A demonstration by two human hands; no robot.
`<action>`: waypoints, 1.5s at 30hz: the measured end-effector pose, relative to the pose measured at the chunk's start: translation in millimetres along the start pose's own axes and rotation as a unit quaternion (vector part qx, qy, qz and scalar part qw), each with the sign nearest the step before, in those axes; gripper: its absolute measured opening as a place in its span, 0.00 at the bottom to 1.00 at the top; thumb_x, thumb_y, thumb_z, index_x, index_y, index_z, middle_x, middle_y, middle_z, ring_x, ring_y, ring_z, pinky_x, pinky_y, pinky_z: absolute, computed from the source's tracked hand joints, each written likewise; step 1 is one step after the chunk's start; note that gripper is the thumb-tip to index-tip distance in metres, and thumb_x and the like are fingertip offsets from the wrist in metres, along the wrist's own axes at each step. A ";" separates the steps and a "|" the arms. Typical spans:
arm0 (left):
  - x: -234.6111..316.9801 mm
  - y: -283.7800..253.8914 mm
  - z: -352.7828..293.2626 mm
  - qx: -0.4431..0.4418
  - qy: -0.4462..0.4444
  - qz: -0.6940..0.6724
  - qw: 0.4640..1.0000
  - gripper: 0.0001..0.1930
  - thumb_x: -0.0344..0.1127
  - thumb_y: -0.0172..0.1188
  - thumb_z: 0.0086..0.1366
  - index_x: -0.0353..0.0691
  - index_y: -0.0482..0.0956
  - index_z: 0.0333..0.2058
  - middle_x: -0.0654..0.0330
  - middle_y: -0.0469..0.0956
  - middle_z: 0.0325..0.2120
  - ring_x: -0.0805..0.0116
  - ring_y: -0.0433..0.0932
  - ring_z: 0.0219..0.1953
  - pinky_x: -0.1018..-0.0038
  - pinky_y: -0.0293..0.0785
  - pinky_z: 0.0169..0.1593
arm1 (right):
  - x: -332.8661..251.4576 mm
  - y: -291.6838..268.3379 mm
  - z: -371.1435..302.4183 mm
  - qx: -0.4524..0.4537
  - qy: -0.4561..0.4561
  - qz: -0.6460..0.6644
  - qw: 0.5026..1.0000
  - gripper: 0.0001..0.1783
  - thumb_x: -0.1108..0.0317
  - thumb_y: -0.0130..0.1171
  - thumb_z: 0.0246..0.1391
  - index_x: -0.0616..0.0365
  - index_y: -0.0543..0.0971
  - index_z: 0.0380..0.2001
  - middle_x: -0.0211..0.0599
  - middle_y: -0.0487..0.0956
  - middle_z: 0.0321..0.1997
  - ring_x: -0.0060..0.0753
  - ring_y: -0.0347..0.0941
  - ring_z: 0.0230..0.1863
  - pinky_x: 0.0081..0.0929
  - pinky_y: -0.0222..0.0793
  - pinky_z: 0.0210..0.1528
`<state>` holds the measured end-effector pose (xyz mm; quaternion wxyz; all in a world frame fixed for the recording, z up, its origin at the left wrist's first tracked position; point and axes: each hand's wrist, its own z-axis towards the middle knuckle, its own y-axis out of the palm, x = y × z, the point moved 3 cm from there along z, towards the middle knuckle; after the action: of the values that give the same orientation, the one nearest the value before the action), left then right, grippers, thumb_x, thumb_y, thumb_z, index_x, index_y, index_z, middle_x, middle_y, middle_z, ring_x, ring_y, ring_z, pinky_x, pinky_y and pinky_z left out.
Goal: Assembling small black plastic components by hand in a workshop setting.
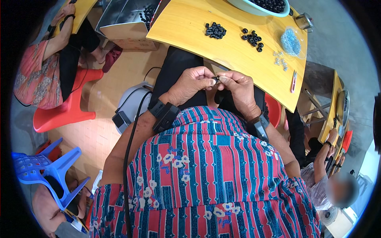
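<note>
In front of my lap, just off the table's near edge, my left hand (193, 84) pinches a small black part (216, 79) between thumb and fingertips. My right hand (239, 88) is closed on the same part from the other side, thumb against forefinger. Fingertips cover most of the part, so its full shape is hidden. On the yellow table (190, 27) beyond lie a pile of small black cylindrical pieces (215, 31) and a looser group of round black pieces (253, 38). Small clear pieces (280, 60) are scattered nearer the right side.
A pale green bowl (238, 4) of black parts, a metal cup (304, 22) and a clear tub of bluish pieces (291, 42) stand farther back. Small red-handled snips (293, 82) lie near the right edge. A cable (131, 142) runs along my left arm. Other people sit left and right.
</note>
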<state>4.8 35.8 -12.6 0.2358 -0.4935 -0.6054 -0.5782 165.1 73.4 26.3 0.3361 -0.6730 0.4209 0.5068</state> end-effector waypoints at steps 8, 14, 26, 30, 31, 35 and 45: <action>-0.6 -0.6 1.0 -0.004 0.013 0.011 1.000 0.05 0.28 0.58 0.61 0.34 0.75 0.35 0.64 0.76 0.28 0.81 0.72 0.30 0.83 0.72 0.36 | 7.1 0.1 2.7 -0.014 0.074 0.112 0.991 0.08 0.79 0.55 0.54 0.70 0.79 0.37 0.37 0.79 0.28 0.21 0.73 0.27 0.17 0.70 0.33; -1.6 -1.3 1.8 -0.005 0.017 0.039 0.999 0.05 0.29 0.58 0.62 0.36 0.75 0.36 0.65 0.76 0.31 0.81 0.73 0.34 0.82 0.72 0.41 | 5.6 4.8 -0.4 -0.005 0.038 0.101 0.994 0.06 0.75 0.56 0.55 0.67 0.79 0.35 0.34 0.79 0.26 0.20 0.72 0.25 0.16 0.70 0.31; 2.6 1.3 0.2 0.005 0.021 0.019 1.000 0.05 0.26 0.56 0.62 0.34 0.74 0.37 0.62 0.77 0.32 0.77 0.77 0.37 0.80 0.74 0.44 | 20.9 6.1 4.4 -0.080 0.121 0.239 0.960 0.10 0.69 0.55 0.57 0.66 0.77 0.35 0.32 0.76 0.25 0.23 0.72 0.29 0.19 0.71 0.36; 3.0 0.3 -2.4 0.006 0.025 0.017 1.000 0.06 0.26 0.57 0.62 0.34 0.75 0.38 0.63 0.77 0.33 0.77 0.76 0.37 0.80 0.73 0.45 | 23.6 7.7 2.7 -0.114 0.124 0.297 0.940 0.10 0.66 0.55 0.57 0.63 0.75 0.34 0.31 0.74 0.26 0.24 0.72 0.29 0.21 0.72 0.39; 3.6 0.1 -3.0 0.013 0.031 0.033 0.999 0.07 0.27 0.58 0.62 0.34 0.76 0.38 0.63 0.77 0.33 0.77 0.76 0.37 0.80 0.73 0.45 | 23.1 8.9 1.6 -0.119 0.142 0.316 0.931 0.11 0.64 0.55 0.57 0.62 0.75 0.33 0.31 0.74 0.27 0.24 0.72 0.29 0.22 0.72 0.40; 0.5 -1.6 -3.3 0.028 0.042 0.035 0.998 0.07 0.26 0.59 0.61 0.34 0.77 0.38 0.63 0.77 0.33 0.78 0.75 0.37 0.81 0.72 0.45 | 17.5 10.3 -1.6 -0.157 0.203 0.319 0.913 0.15 0.59 0.54 0.59 0.62 0.75 0.34 0.31 0.74 0.30 0.23 0.72 0.29 0.27 0.75 0.42; 3.4 0.1 -2.7 0.039 0.087 0.082 0.992 0.07 0.22 0.60 0.58 0.31 0.77 0.36 0.63 0.72 0.32 0.76 0.76 0.35 0.81 0.73 0.42 | 16.7 7.4 -2.6 -0.173 0.210 0.296 0.915 0.18 0.56 0.52 0.60 0.63 0.75 0.36 0.30 0.74 0.29 0.22 0.71 0.29 0.29 0.75 0.42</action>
<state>2.7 34.3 -9.1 0.3535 -0.4791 -0.5624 -0.5737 161.6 64.2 10.7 -0.0478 -0.6563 0.5676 0.4948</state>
